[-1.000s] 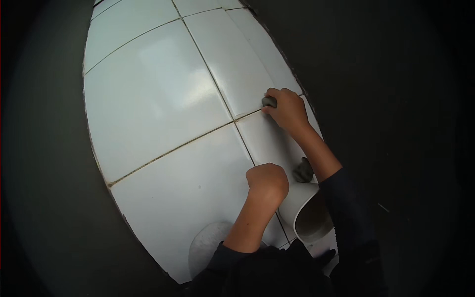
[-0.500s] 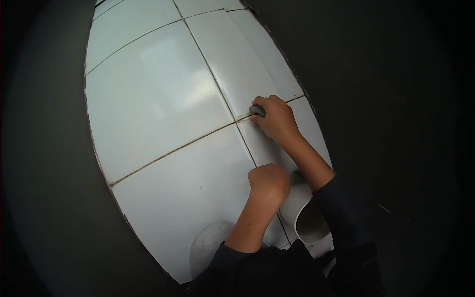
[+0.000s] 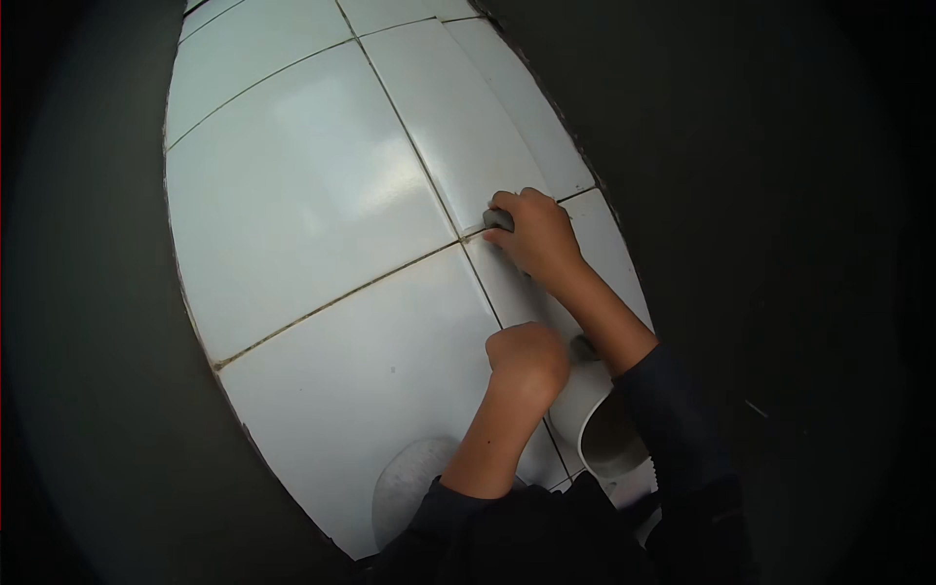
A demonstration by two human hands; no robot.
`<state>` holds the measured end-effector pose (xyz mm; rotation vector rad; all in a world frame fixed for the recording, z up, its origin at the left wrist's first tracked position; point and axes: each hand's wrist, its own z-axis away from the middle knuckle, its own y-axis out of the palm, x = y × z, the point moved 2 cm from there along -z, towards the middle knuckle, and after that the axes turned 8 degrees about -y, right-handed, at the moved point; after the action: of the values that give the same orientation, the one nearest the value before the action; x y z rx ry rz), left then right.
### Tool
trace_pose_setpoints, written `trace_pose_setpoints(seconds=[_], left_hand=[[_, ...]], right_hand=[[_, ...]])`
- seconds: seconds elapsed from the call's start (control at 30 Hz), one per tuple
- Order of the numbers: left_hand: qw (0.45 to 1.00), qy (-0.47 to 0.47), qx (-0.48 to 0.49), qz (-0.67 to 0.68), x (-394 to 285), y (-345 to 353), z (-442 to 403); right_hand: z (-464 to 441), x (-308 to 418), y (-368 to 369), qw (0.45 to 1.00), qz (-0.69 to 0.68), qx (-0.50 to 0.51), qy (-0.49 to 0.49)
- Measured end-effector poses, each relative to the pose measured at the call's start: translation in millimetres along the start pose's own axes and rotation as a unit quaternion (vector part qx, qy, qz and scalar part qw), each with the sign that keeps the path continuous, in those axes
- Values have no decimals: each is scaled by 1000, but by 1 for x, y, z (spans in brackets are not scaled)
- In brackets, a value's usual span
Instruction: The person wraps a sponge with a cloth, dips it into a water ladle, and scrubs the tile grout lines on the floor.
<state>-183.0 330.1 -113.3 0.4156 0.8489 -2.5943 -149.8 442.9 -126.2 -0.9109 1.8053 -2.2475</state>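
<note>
My right hand [image 3: 536, 234] is closed round a small grey lump [image 3: 498, 219] low over the white tiles, just right of where the grout lines cross. Only the lump's left end shows between thumb and fingers; its material is unclear. Nearer to me, my left hand [image 3: 529, 353] is curled over with the wrist bent and its fingers turned out of sight. Beside it, on the right, a bit of a dark grey thing [image 3: 583, 348] shows, and I cannot tell whether the fingers hold it. A white jug-like vessel [image 3: 573, 409] stands right below this hand, its wide mouth facing right.
White tiles with dark grout [image 3: 341, 295] form a long surface with rough dark edges on both sides. A pale grey rounded object [image 3: 409, 483] lies at the lower left, partly behind my left sleeve. Dark floor [image 3: 770, 292] borders the tiles.
My right hand has shifted slightly left with the grey lump, and a little more of the lump shows. My left hand has stayed nearly in place.
</note>
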Motion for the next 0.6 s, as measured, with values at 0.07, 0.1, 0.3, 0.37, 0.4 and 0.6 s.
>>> trace_pose_setpoints(seconds=[0.07, 0.1, 0.3, 0.37, 0.4, 0.6], left_hand=[[998, 20, -59, -13, 3, 6, -1], [998, 17, -56, -17, 4, 4, 2], [1000, -21, -6, 4, 5, -8, 5], [1000, -19, 14, 1, 3, -10, 5], [1000, -18, 10, 2, 3, -12, 5], [1000, -20, 0, 8, 4, -11, 6]], right_hand=[[5, 25, 16, 999, -13, 13, -48], [5, 22, 15, 999, -18, 13, -46], [-8, -76, -26, 995, -43, -44, 77], [-3, -101, -43, 994, 22, -53, 90], [3, -108, -51, 988, -28, -99, 117], [66, -99, -89, 900, -370, -187, 131]])
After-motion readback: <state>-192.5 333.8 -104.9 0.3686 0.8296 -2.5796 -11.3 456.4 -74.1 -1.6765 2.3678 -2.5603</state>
